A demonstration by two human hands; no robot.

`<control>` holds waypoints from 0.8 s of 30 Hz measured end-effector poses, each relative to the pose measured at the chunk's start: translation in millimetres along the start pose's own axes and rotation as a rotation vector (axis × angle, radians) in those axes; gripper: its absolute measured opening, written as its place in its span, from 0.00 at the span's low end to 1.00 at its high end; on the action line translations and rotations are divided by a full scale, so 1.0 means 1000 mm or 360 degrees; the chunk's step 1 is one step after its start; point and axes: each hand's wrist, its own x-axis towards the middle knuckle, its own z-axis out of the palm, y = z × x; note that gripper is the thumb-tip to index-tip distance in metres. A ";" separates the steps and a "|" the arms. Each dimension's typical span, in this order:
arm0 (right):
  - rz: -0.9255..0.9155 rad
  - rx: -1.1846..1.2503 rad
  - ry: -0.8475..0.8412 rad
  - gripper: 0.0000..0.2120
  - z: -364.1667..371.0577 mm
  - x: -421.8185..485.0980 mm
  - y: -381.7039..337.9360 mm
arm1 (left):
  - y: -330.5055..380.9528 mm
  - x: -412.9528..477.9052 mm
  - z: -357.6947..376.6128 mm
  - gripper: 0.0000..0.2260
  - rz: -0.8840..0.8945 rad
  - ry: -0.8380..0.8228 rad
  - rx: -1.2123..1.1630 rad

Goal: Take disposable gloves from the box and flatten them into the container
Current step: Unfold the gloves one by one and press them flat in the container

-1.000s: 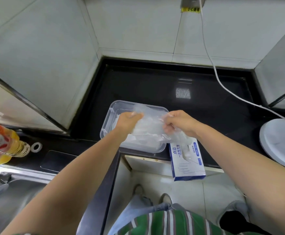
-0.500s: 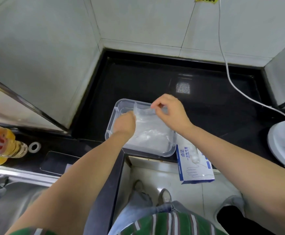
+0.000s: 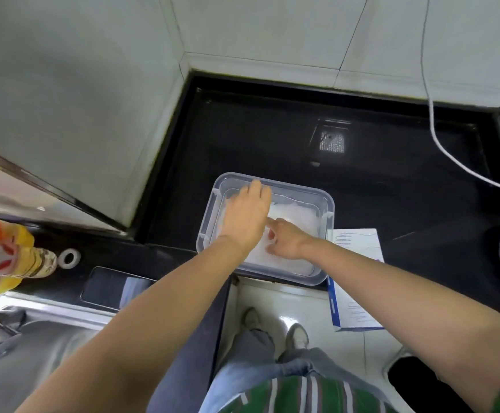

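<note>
Pressing down into the clear plastic container (image 3: pixel 329 204), the left hand (image 3: pixel 247 217) lies flat and released, fingers straight and together, reaching toward the container's far left corner and covering the left part of the gloves (image 3: pixel 296 213). The right hand (image 3: pixel 284 241) is also inside the container, low against the near half of the pile, its forefinger stretched out toward the left hand and touching the film; it too looks released and not clenched, though the fingers on its underside are hidden. The gloves are a pale, translucent layer spread across the container's floor, and how many there are cannot be told. The container sits on the black countertop (image 3: pixel 257 138) at its front edge, near the left end of that stretch. Just beside the container's right wall lies the white and blue glove box (image 3: pixel 359 242), its near end jutting out past the countertop's front edge. A white cable (image 3: pixel 433 135) runs down the tiled wall and across the countertop's right side. Along the left run of the counter are an orange-labelled oil bottle (image 3: pixel 4 257), a small white ring (image 3: pixel 69 258) just beside it, a dark flat phone (image 3: pixel 108 286), and a steel sink (image 3: pixel 34 353) at the near left.
</note>
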 end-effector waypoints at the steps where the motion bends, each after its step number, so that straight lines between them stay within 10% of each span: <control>1: 0.0007 0.0036 -0.0009 0.30 0.000 0.001 0.001 | 0.003 0.002 0.003 0.16 -0.0016 -0.0138 -0.0059; 7: 0.0177 0.0135 -0.0050 0.35 -0.001 0.008 0.013 | -0.010 0.006 0.035 0.38 -0.0442 -0.0938 -0.0493; 16: 0.0474 0.0007 -0.0223 0.52 0.013 0.015 0.028 | -0.020 0.002 0.058 0.50 -0.0414 -0.1140 -0.0392; 24: 0.0114 0.0207 0.0396 0.21 -0.011 -0.007 0.017 | -0.015 -0.006 0.035 0.36 -0.0418 -0.0922 -0.0443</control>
